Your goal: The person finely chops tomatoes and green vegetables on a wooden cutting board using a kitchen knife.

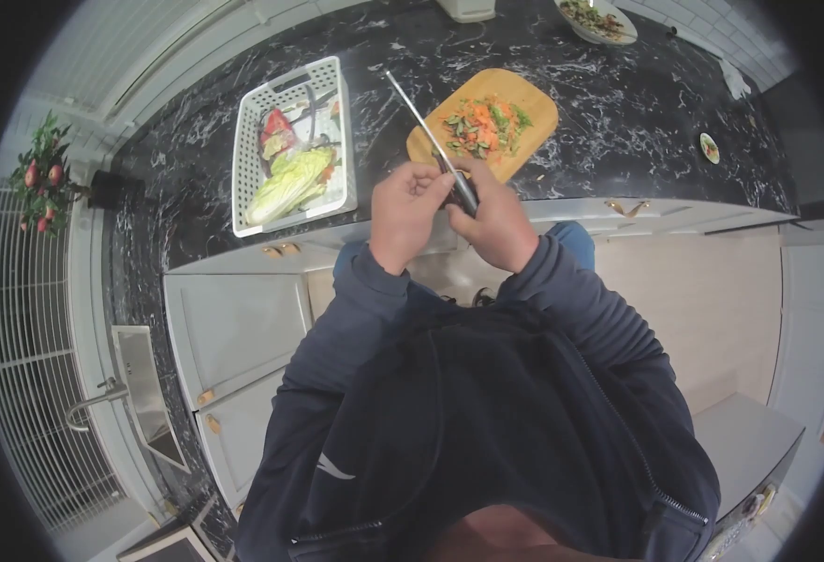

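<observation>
A knife (419, 116) with a dark handle is held in my right hand (493, 217), its blade pointing up and to the left. My left hand (406, 210) is beside the handle, with its thumb and fingers pressed together near the base of the blade; whatever they pinch is too small to make out. Just beyond both hands lies a wooden cutting board (531, 92), carrying a heap of chopped orange and green vegetables (489, 126). To the left, a white perforated basket (241, 184) contains a leafy cabbage (292, 184) and a red item (278, 134).
The dark marbled countertop (618, 122) has its front edge just below the board. A bowl of food (599, 22) sits at the back right, and a small round dish (709, 148) farther right. A sink (145, 389) and faucet (94, 403) are at the left.
</observation>
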`<state>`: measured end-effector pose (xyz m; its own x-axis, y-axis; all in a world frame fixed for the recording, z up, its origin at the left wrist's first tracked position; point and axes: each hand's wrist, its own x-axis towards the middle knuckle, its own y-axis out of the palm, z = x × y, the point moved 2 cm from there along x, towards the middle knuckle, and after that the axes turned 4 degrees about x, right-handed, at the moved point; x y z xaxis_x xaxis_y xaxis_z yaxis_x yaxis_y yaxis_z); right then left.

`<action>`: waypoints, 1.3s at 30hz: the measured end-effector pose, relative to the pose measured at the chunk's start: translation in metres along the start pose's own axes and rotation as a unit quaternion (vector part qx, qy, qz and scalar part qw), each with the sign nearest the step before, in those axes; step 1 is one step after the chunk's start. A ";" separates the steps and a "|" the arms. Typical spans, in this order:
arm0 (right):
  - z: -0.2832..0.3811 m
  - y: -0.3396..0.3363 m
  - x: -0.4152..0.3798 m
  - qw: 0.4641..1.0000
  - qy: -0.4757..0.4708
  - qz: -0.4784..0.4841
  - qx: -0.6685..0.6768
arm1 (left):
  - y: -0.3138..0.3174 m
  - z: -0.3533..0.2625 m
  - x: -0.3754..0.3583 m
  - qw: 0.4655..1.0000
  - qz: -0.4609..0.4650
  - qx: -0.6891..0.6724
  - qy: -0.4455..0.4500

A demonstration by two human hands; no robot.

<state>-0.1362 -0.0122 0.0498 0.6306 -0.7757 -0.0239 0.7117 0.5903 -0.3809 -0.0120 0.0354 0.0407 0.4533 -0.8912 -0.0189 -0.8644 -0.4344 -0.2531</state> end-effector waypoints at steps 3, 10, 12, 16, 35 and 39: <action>-0.002 0.000 -0.003 1.000 0.016 0.015 0.004 | 0.002 0.006 -0.002 0.996 0.014 -0.052 -0.074; -0.017 -0.007 -0.004 0.999 0.011 0.008 0.034 | -0.003 0.022 0.012 0.995 -0.017 -0.034 -0.089; -0.021 -0.016 -0.001 0.999 0.029 0.021 0.037 | -0.006 0.028 0.020 0.996 -0.031 0.033 -0.073; -0.023 -0.032 0.001 0.990 0.106 0.084 0.036 | 0.005 0.040 0.032 0.991 -0.031 0.127 -0.030; -0.008 -0.036 -0.012 0.967 -0.036 0.144 -0.208 | 0.012 0.071 0.054 0.845 -0.047 0.383 0.370; -0.011 -0.030 -0.010 0.957 0.011 0.169 -0.236 | 0.012 0.062 0.049 0.844 -0.035 0.393 0.363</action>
<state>-0.1674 -0.0242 0.0509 0.7898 -0.5656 -0.2372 0.2459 0.6462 -0.7224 0.0133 -0.0049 -0.0231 -0.0022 -0.8365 0.5479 -0.2996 -0.5222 -0.7985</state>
